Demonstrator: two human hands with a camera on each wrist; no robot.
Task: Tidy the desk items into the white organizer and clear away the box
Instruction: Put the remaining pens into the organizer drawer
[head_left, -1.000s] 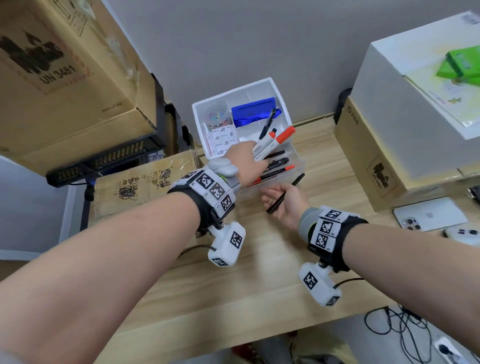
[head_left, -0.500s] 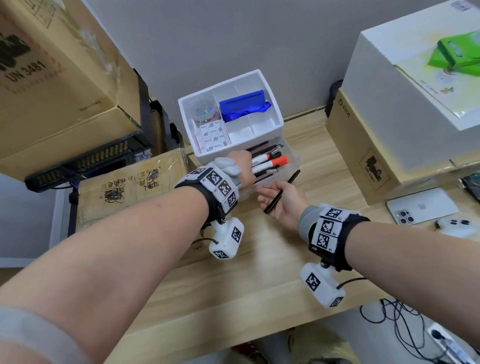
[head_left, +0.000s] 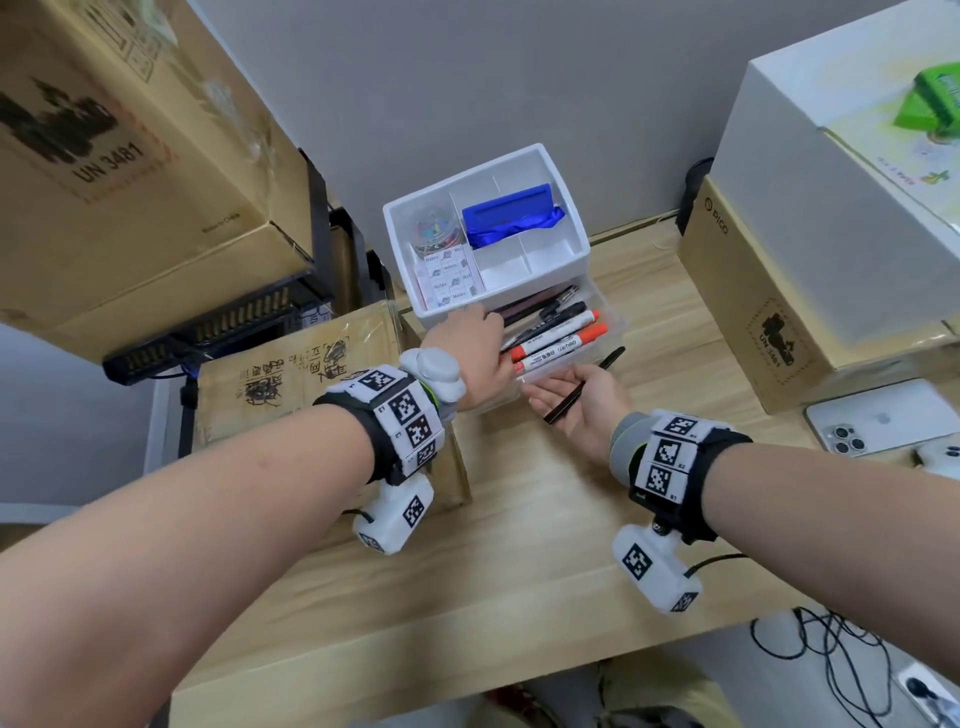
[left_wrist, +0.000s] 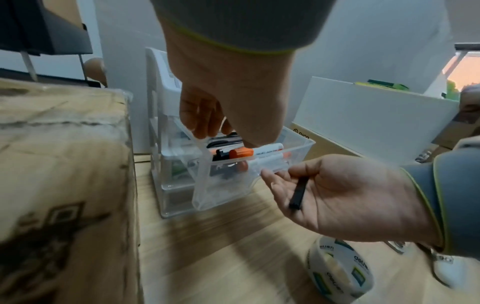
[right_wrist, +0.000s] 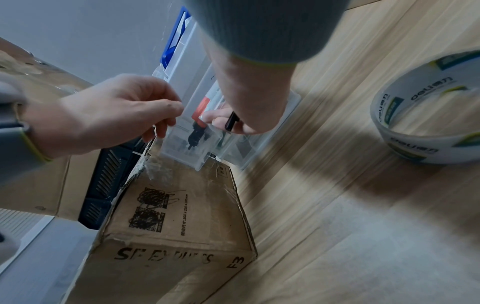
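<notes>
Step in hand: loading pens into the pulled-out clear drawer (head_left: 597, 332) of the white organizer (head_left: 566, 244). Left hand (head_left: 475, 358) hovers over the markers (head_left: 558, 345), fingers loosely curled, gripping nothing I can see. Right hand (head_left: 584, 402) lies palm up at the drawer front, black pen (head_left: 582, 387) loose across it. Next, likely: drop the pen in, shut the drawer. Cardboard box (head_left: 311, 374) crowds the left side; tape roll (left_wrist: 340, 267) waits nearby.
</notes>
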